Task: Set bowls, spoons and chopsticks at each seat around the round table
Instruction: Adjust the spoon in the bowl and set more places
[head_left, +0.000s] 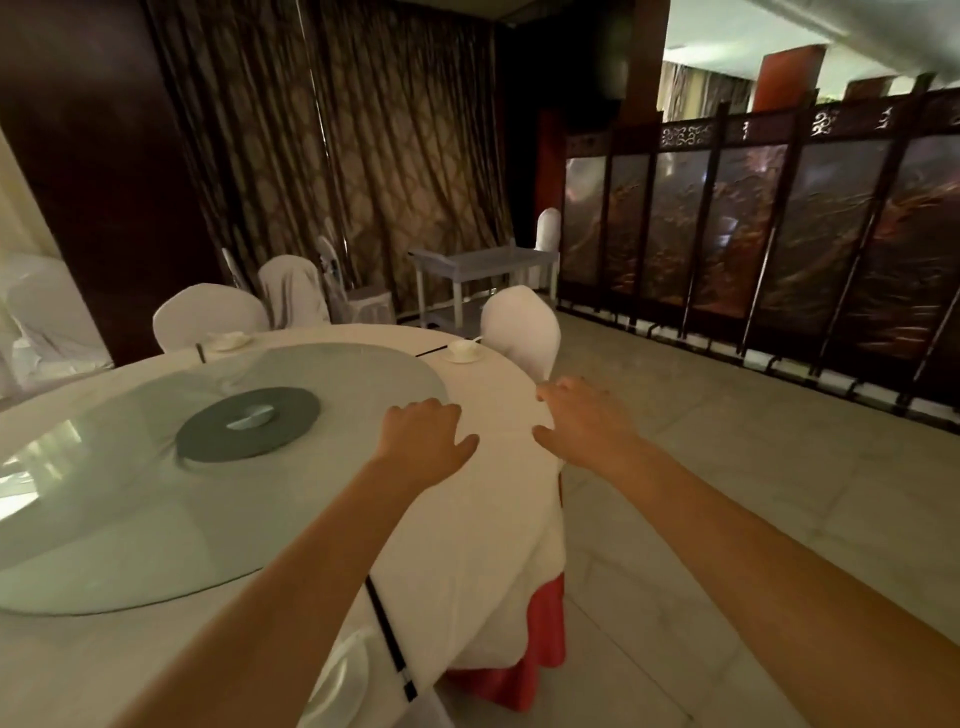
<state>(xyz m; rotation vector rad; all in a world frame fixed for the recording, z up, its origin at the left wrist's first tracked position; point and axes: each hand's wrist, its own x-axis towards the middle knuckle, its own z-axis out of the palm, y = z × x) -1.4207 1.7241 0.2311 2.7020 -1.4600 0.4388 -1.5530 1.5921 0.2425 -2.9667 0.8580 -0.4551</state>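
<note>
The round table (483, 499) wears a white cloth over a red skirt. My left hand (423, 439) lies palm down on the cloth near the right rim, fingers apart, holding nothing. My right hand (587, 418) hovers at the table's right edge, also empty with fingers spread. A white bowl on a saucer (463, 351) with a spoon sits at the far right seat, black chopsticks (431, 351) to its left. Another bowl setting (231, 340) with chopsticks (199, 352) lies at the far left seat. Dark chopsticks (387, 636) lie near the front edge beside a partly hidden white dish (337, 670).
A glass lazy Susan (156, 519) with a dark grey hub (248, 422) fills the table's middle. White-covered chairs (522, 325) (208, 314) stand at the far side. A grey side table (480, 265) is behind; a dark folding screen (753, 244) lines the right. Tiled floor (727, 467) lies to the right.
</note>
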